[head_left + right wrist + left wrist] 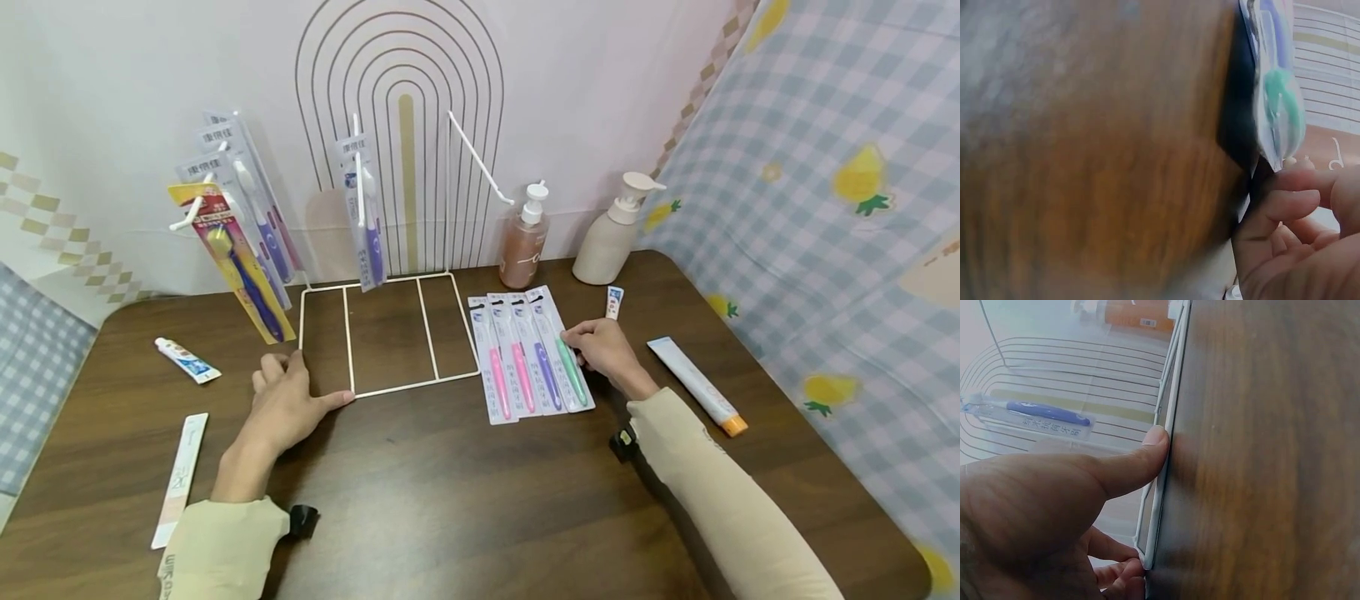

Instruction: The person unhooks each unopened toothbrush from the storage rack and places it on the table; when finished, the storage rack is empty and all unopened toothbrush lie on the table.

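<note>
A white wire display rack (390, 388) stands on the table, its hooks reaching forward. My left hand (283, 406) holds the front left corner of its base; in the left wrist view the thumb (1141, 456) lies along the wire and the other fingertips curl at the corner. On the hooks hang several packaged toothbrushes, among them a purple one (372, 242) and a yellow-carded one (251, 279). Right of the rack lie several toothbrush packs overlapping in a fan. My right hand (609, 354) pinches the right edge of the pack with the green toothbrush (572, 372).
Behind the fan stand an amber pump bottle (522, 250) and a beige pump bottle (603, 246). A small tube (614, 302) and a long orange-capped tube (697, 383) lie on the right. Another small tube (187, 360) and a slim pale packet (180, 482) lie left.
</note>
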`<state>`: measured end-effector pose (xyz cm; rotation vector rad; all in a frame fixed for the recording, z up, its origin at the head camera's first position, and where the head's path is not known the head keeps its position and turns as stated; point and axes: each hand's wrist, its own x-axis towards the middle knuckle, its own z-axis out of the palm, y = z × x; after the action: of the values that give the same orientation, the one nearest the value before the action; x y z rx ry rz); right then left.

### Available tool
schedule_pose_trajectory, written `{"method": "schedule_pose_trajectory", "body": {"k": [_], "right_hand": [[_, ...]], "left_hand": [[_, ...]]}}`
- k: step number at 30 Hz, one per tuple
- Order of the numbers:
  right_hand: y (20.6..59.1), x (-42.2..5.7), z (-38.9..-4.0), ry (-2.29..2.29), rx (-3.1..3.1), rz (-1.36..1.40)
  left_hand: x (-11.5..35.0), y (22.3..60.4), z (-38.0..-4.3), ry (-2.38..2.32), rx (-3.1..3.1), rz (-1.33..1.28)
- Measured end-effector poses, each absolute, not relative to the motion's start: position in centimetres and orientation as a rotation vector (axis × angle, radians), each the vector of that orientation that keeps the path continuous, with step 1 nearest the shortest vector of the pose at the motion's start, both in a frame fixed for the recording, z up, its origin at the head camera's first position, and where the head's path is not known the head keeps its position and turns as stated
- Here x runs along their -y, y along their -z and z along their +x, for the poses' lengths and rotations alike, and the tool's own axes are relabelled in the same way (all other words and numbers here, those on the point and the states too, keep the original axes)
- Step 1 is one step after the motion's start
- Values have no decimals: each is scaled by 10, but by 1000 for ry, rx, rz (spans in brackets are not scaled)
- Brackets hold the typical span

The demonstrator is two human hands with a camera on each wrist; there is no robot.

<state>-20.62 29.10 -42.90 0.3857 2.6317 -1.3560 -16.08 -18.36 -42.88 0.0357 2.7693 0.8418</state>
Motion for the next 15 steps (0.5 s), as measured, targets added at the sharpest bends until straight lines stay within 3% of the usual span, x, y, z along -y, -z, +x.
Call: {"method": "schedule_pose_trajectory", "body": {"k": [15], "right_hand": [[420,-277,-201,1129,-2816,400]], "left_hand": [[183,430,-161,-856,-2771,34]]}}
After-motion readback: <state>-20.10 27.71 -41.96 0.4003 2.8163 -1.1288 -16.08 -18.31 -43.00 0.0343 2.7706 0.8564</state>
